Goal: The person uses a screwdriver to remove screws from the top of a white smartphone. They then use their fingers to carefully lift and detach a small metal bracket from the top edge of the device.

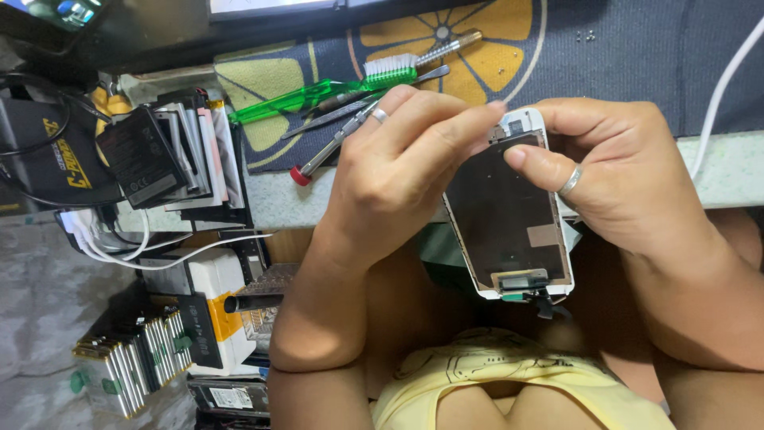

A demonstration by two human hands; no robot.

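- Phone screen (509, 215) was held over the lap, just below the mat (557, 48).
- Left hand (398, 167) pinched the screen's top edge.
- Right hand (613, 175) gripped its right side, fingers curled.

Tools (350, 119) and green brush (318, 91) crowding the mat (637, 56) behind; right side open.

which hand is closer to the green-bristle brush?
Left. Left hand sits just below the brush; right hand is farther off, holding the phone screen panel.
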